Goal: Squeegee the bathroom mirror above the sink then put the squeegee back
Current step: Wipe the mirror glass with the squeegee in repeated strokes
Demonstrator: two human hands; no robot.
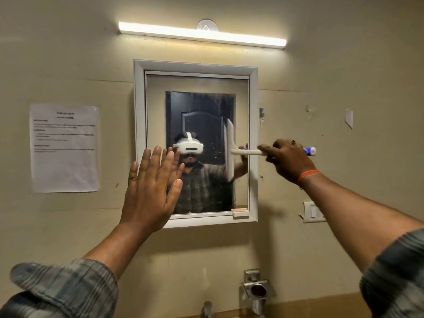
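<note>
Your right hand (286, 159) was closed around the handle of the squeegee (231, 150), fingers wrapped over the white shaft with the blue end of the handle sticking out past your knuckles toward the right. The handle ran roughly level, and the blade stood upright against the glass of the mirror (206, 106), near its right edge and about halfway up. An orange band (307, 175) sat on that wrist.

Your left hand (151, 187) was open and held nothing. Its fingers were spread and pointing up, with the back of the hand toward you, over the lower left corner of the mirror and its white frame (138, 111). Whether the palm actually touched the glass or frame could not be told from this angle.

The mirror hung on a beige wall below a lit tube light (202, 34). A printed sheet of paper (65, 148) was stuck to the wall left of the mirror, well apart from your left hand. A white switch plate (313, 212) sat on the wall to the right, below your right forearm. At the bottom of the view a metal tap (207, 309) and a wall-mounted metal holder (257, 288) showed just beneath the mirror.
</note>
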